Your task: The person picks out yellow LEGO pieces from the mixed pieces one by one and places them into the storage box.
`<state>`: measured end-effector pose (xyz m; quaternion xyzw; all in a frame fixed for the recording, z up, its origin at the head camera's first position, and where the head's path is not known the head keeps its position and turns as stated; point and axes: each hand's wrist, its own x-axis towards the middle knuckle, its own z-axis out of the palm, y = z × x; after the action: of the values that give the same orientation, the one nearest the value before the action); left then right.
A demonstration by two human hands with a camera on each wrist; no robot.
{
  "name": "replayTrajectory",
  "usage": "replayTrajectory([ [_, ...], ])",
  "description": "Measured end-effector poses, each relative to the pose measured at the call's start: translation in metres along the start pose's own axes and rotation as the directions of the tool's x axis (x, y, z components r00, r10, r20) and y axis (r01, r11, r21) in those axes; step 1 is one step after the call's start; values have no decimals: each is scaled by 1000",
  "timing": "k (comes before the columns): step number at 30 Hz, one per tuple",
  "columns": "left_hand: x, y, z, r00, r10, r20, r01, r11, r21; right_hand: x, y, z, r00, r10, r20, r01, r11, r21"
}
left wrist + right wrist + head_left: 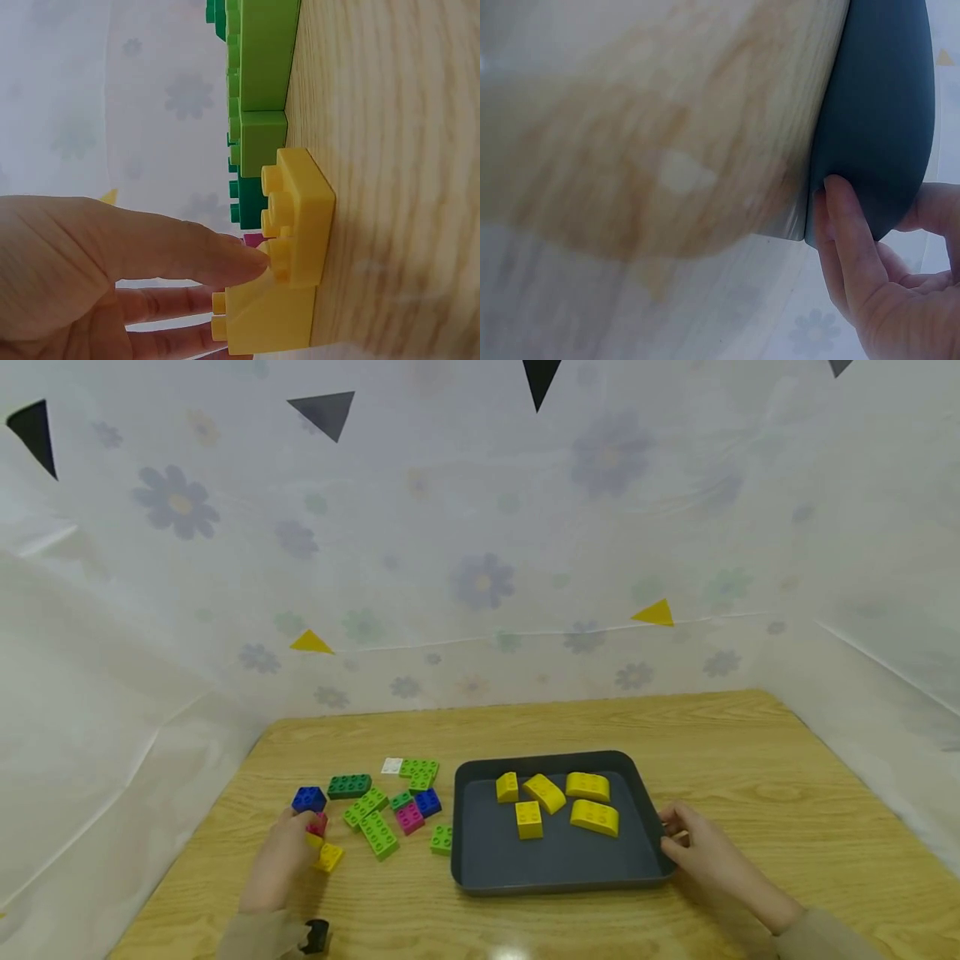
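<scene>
My left hand (281,857) is low over the left side of the table. Its thumb and fingers straddle a sloped yellow brick (274,322) and pinch it. Right against that brick lies a yellow studded brick (307,217). A magenta brick (320,823) and a blue brick (309,798) lie just beyond the fingers. At the right, my right hand (693,842) holds the side of a dark grey tray (495,872), with fingertips on its outer wall (877,127) and a finger at the rim. Several yellow bricks, such as a curved one (595,817), lie inside the tray.
Between the left hand and the tray lie several light green bricks (378,835), a dark green brick (349,786), another blue brick (427,802) and another magenta brick (410,817). A white brick (392,766) lies at the back. A flowered sheet (480,527) hangs behind the wooden table (712,735).
</scene>
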<state>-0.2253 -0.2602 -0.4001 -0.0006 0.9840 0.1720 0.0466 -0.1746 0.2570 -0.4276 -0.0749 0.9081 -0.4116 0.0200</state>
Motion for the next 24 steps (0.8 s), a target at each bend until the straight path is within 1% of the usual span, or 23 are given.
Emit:
replayTrajectory([
  [5, 1, -2, -1, 1000, -1, 13, 1, 1000, -2, 0, 1, -1, 1000, 13, 15, -13, 1000, 4],
  [8, 2, -1, -1, 1000, 7, 11, -7, 1000, -5, 0, 2, -1, 1000, 6, 4, -6, 1000, -5],
  [12, 0, 1, -2, 999, 32, -1, -32, 999, 1, -1, 2, -2, 1000, 0, -17, 0, 1000, -22],
  [15, -1, 3, -2, 999, 45, -8, -45, 999, 9, -1, 2, -2, 1000, 6, -19, -7, 999, -32],
  [21, -4, -1, -1, 1000, 14, 1, -14, 1000, 6, 1, 1, -2, 1000, 25, 3, -25, 999, -35],
  [24, -6, -4, 0, 1000, 5, 12, -5, 1000, -11, 1, 1, -2, 999, 33, 16, -32, 999, -33],
])
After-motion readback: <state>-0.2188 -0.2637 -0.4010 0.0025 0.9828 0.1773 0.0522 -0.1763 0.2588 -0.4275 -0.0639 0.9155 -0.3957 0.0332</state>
